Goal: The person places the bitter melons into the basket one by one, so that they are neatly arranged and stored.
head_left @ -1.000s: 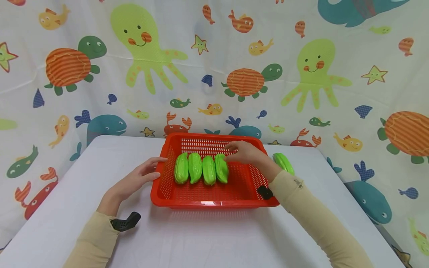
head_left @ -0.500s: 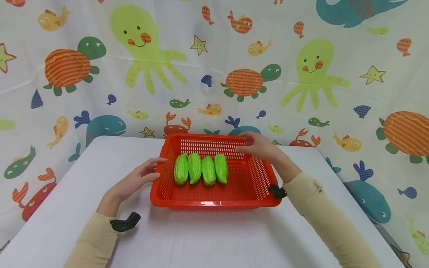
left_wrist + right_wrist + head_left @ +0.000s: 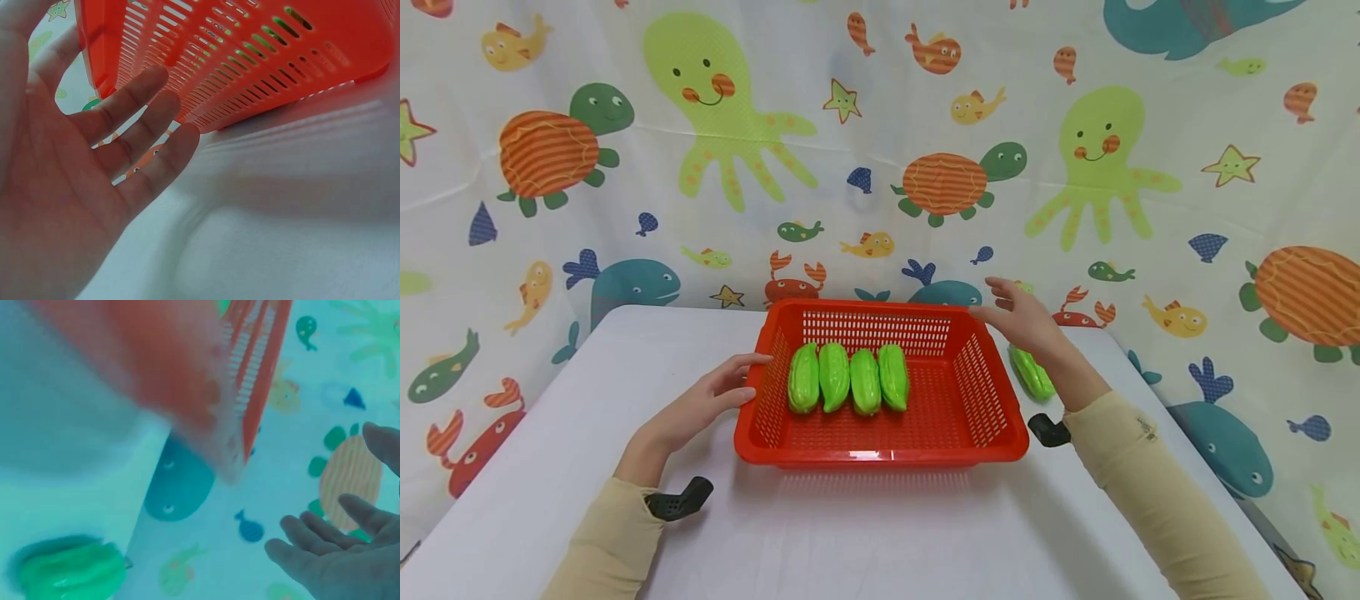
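Several ribbed, bright green gourd-like vegetables [image 3: 865,382] lie side by side in the left half of a red plastic basket [image 3: 880,457]. My left hand [image 3: 700,404] is at the basket's left side, fingertips at the rim; in the left wrist view that hand [image 3: 81,169] has its fingers extended beside the slotted wall. My right hand [image 3: 1026,321] is raised over the basket's back right corner, fingers spread and holding nothing. Another green gourd-like vegetable [image 3: 1032,373] lies on the table right of the basket, below the right hand; the right wrist view also shows this vegetable [image 3: 74,571].
The basket stands on a white table [image 3: 820,542]. Behind it hangs a white curtain [image 3: 880,125] printed with sea animals. Dark wrist devices show at both sleeves, such as the right one [image 3: 1048,430].
My right hand has left the inside of the basket, rising and moving right beyond its back right corner. The vegetables in the basket stay put. My left hand has stayed at the rim.
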`<state>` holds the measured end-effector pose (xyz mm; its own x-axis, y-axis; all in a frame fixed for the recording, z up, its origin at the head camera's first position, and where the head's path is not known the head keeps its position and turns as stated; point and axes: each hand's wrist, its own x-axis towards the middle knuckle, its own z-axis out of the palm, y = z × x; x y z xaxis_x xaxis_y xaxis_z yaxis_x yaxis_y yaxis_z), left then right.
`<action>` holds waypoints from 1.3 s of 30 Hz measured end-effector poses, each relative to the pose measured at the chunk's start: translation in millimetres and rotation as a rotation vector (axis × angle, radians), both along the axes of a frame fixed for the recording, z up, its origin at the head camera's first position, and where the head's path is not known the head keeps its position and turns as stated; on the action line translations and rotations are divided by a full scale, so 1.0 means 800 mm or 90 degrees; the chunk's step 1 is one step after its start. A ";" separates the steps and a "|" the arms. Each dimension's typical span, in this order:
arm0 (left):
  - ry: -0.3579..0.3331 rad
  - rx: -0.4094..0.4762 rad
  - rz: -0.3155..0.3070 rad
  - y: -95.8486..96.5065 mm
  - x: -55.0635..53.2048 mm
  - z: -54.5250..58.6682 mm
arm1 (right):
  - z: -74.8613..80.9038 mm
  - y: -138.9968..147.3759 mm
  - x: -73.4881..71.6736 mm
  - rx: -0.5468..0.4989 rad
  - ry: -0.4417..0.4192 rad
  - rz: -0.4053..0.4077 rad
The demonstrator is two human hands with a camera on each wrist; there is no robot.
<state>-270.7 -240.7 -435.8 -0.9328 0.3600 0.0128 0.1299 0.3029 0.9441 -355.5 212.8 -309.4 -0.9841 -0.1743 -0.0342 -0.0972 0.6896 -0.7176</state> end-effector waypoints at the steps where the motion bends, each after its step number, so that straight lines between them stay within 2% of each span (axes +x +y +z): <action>1: 0.000 0.000 0.000 0.000 0.000 0.000 | -0.002 0.005 -0.001 -0.004 0.004 -0.006; 7: 0.000 0.003 -0.001 -0.001 0.000 -0.001 | -0.021 0.034 -0.005 -0.004 0.012 -0.032; 17: 0.004 0.000 0.000 -0.001 0.000 0.000 | -0.064 0.077 -0.016 0.063 -0.012 -0.083; 26: 0.007 -0.005 0.001 -0.001 0.000 0.001 | -0.100 0.102 -0.023 0.083 -0.030 -0.094; 39: 0.005 -0.007 0.003 0.000 0.001 0.002 | -0.123 0.109 -0.023 0.091 -0.078 -0.114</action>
